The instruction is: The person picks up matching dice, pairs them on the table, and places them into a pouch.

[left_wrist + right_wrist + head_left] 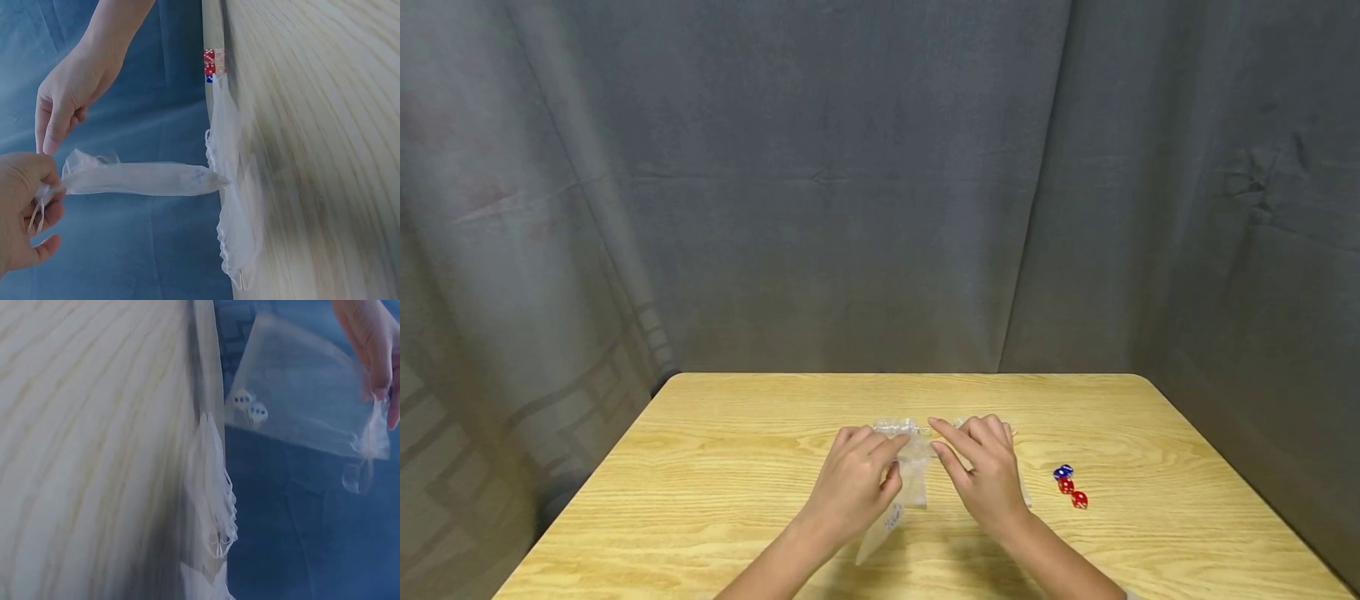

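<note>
My left hand (856, 475) pinches the gathered neck of a small sheer white drawstring bag (300, 381), which hangs above the table. Two white dice (250, 407) with blue pips lie in its bottom corner. Thin drawstring loops (39, 215) dangle by the left fingers in the left wrist view. My right hand (985, 471) is raised just to the right, its thumb and index finger apart in the head view. Nothing can be seen between them. Its fingertips come close to the bag's neck in the left wrist view; whether they touch is unclear.
Further sheer bags (914, 492) lie flat on the wooden table (722, 483), partly under the hands. To the right, red dice (1079, 500) and blue dice (1062, 472) sit in a short line. A grey curtain (850, 208) hangs behind the table.
</note>
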The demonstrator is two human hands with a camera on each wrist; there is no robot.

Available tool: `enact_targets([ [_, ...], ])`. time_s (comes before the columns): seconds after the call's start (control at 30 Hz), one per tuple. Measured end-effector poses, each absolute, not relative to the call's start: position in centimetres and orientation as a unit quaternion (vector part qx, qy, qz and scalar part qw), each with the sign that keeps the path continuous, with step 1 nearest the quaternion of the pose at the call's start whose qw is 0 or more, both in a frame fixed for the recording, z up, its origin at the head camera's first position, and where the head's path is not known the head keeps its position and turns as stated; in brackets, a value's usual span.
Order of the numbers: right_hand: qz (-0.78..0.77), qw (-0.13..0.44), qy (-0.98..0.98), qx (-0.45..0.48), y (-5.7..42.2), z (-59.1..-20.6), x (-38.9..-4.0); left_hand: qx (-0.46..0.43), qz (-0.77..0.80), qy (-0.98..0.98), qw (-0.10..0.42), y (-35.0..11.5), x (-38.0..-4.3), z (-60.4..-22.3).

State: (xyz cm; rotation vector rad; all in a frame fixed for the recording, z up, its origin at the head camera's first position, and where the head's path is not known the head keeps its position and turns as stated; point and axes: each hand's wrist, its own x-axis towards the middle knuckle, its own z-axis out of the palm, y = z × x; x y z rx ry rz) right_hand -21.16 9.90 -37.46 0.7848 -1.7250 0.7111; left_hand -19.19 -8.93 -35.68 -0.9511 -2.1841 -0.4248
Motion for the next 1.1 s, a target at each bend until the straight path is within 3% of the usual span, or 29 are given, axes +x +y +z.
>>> enact_targets([
  [0.17, 0.308, 0.525, -0.725, 0.322, 10.3, -37.5, -21.3, -0.364, -0.161, -0.846, 0.355, -9.1, -19.3, -35.6],
  [0.37, 0.353, 0.444, -0.775, 0.279, 11.2, -38.1, -21.3, -0.358, -0.164, -0.847, 0.357, -9.0, -19.3, -35.5],
  [0.47, 0.395, 0.365, -0.811, 0.230, 11.5, -38.3, -21.3, -0.358, -0.166, -0.846, 0.360, -8.8, -19.3, -35.4],
  [0.67, 0.532, 0.129, -0.828, 0.121, 11.8, -38.1, -21.3, -0.362, -0.166, -0.841, 0.366, -8.4, -19.2, -35.1],
  [0.9, 0.682, -0.079, -0.722, 0.091, 12.4, -38.2, -21.8, -0.360, -0.167, -0.841, 0.368, -8.2, -19.0, -35.0],
  [1.0, 0.719, -0.133, -0.677, 0.087, 12.5, -38.4, -22.0, -0.361, -0.167, -0.841, 0.367, -8.2, -19.0, -35.1],
  [1.1, 0.728, -0.131, -0.667, 0.088, 12.3, -38.4, -22.1, -0.362, -0.164, -0.841, 0.368, -8.2, -19.0, -35.2],
])
